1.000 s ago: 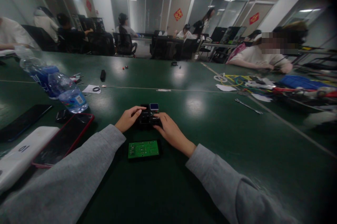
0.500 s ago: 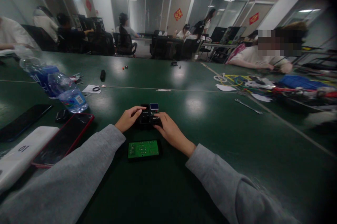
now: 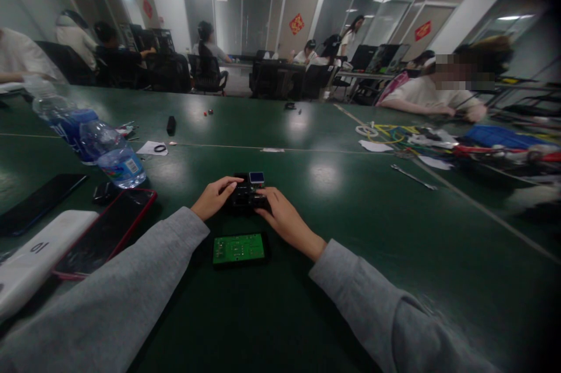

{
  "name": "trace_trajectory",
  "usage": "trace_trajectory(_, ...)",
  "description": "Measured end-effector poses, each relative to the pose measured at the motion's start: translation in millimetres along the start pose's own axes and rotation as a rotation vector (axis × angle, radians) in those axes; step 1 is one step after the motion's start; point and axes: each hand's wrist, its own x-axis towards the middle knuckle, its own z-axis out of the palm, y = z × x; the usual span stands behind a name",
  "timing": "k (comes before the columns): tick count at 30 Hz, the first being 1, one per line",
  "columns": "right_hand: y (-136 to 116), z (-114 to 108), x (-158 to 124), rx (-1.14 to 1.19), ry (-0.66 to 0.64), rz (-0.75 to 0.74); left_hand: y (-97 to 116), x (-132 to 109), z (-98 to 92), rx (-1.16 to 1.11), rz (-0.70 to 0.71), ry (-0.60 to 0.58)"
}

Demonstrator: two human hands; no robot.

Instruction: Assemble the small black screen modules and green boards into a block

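Observation:
A small black device (image 3: 242, 197) lies on the green table in front of me, and a small dark-blue screen (image 3: 256, 178) sits at its back right. My left hand (image 3: 214, 197) grips the device's left side, fingertips on its top. From the right, my right hand (image 3: 280, 215) holds the other side near a black cylindrical part, its fingers curled round the edge. Nearer to me, between my forearms, a green circuit board (image 3: 239, 248) rests in a black frame, touched by neither hand.
Plastic bottles (image 3: 116, 156), a red-edged phone (image 3: 109, 232), a white power bank (image 3: 44, 256) and a dark phone (image 3: 39, 200) are at the left. A wrench (image 3: 413, 177) and tangled cables (image 3: 394, 132) lie at the right. A person (image 3: 425, 92) sits beyond the cables.
My hands, the device and the board have not visibly moved. In the background, a standing person's head and body have shifted slightly.

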Motion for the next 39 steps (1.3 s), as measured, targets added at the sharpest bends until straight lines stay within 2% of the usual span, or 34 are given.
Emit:
trace_trajectory(25,-3.4,-3.5,-0.8,0.029,0.000,-0.011,0.1,0.9,0.1,0.015,-0.015,0.001)
trace_trajectory(39,-5.6,-4.8,0.2,-0.034,-0.008,0.039,2.4,0.3,-0.3,0.006,-0.004,-0.007)
